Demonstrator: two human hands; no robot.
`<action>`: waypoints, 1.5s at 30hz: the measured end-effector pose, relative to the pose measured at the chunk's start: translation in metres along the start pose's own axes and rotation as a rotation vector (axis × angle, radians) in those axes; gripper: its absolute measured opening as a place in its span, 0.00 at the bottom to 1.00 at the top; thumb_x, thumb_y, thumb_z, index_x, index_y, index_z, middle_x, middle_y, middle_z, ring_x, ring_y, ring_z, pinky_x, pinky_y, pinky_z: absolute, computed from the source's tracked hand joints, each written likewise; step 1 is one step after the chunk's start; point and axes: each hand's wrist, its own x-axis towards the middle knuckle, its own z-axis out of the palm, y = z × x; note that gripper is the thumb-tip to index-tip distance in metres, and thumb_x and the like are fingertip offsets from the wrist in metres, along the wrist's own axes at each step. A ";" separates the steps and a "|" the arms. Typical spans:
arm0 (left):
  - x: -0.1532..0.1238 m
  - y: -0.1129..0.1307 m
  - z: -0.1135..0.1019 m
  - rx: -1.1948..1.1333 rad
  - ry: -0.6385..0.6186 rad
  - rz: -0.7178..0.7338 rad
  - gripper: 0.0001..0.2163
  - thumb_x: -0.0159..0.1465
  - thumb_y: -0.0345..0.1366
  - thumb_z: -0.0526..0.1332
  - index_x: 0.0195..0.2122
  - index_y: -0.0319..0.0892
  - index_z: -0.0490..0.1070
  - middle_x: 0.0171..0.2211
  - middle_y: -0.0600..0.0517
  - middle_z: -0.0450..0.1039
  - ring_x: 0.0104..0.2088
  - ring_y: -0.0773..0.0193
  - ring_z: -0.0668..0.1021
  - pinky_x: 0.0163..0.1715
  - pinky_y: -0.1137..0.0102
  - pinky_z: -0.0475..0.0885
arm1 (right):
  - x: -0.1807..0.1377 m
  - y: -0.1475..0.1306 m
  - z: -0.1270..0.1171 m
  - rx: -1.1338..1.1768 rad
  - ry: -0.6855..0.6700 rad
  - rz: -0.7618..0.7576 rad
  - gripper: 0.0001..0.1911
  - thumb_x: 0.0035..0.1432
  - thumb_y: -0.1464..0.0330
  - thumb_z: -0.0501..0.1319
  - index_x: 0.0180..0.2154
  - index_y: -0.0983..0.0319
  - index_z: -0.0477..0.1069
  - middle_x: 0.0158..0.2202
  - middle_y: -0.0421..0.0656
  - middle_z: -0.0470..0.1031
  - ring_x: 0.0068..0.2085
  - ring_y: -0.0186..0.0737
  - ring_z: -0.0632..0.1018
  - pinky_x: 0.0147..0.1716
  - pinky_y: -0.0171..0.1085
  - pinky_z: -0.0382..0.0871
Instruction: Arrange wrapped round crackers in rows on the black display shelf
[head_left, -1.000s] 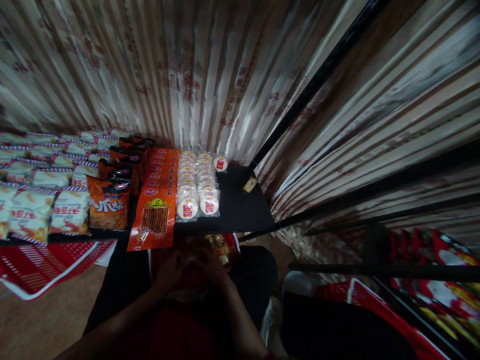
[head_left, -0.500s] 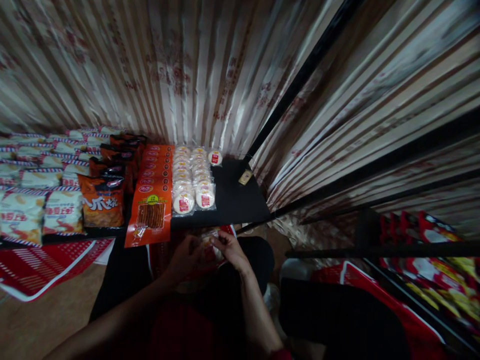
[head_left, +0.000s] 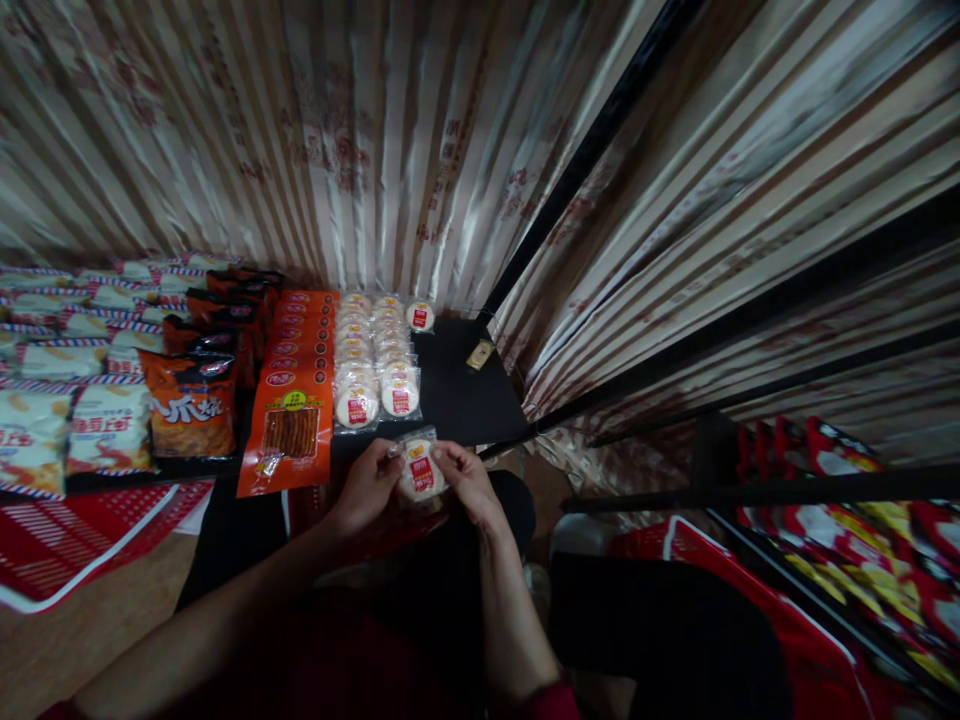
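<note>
Both hands hold one clear packet with a round white cake and a red label (head_left: 420, 470), just in front of the black shelf (head_left: 457, 400). My left hand (head_left: 366, 488) pinches its left edge, my right hand (head_left: 469, 480) its right edge. On the shelf behind it lie two rows of the same round cake packets (head_left: 375, 350), with one more packet (head_left: 420, 315) at the back. Left of them sit orange snack strips (head_left: 296, 390) and dark orange bags (head_left: 193, 405).
White and red snack bags (head_left: 67, 400) fill the shelf's left part. A small tag (head_left: 480, 353) lies at the shelf's right rear. A striped shiny curtain (head_left: 375, 140) hangs behind. Red packaging (head_left: 825, 520) sits on a lower rack at right, a red basket (head_left: 67, 540) at lower left.
My hands rose from my lap toward the shelf edge, and the cake packet now shows plainly between them. The view shifted slightly right.
</note>
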 end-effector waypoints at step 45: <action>0.119 0.048 0.084 0.277 0.006 0.086 0.25 0.51 0.24 0.54 0.53 0.35 0.64 0.56 0.40 0.64 0.57 0.54 0.67 0.57 0.62 0.61 | 0.129 -0.024 -0.064 -0.485 0.533 -0.356 0.17 0.49 0.58 0.58 0.35 0.60 0.78 0.33 0.44 0.80 0.34 0.43 0.77 0.35 0.37 0.70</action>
